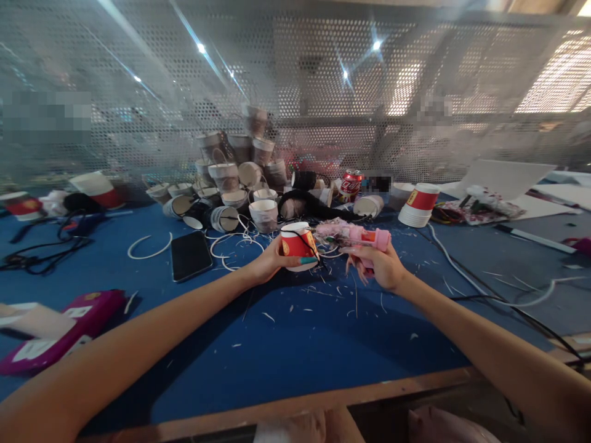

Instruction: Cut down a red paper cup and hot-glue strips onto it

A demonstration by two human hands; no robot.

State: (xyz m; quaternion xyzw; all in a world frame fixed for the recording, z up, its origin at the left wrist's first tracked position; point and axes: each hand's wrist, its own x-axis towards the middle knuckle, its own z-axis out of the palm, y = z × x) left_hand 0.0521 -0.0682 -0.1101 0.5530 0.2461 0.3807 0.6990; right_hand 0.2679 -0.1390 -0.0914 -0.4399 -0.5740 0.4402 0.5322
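My left hand (pixel 272 259) is wrapped round a red and white paper cup (pixel 298 246), held just over the blue table (pixel 295 344). A thin black cord runs across the front of the cup. In my right hand (pixel 381 264) is a pink glue gun (pixel 355 235), gripped by its handle. Its front end, covered in clear stringy residue, points left and lies close to the cup's right side; whether the tip touches cannot be made out. White string (pixel 235 249) lies in loops behind my left hand.
Small paper cups with handles (pixel 224 175) are heaped at the back. Around them are a soda can (pixel 351 184), stacked cups (pixel 419 205), a black phone (pixel 191 255) and a purple case (pixel 69 332). Cables (pixel 480 283) trail across the right. White scraps litter the middle.
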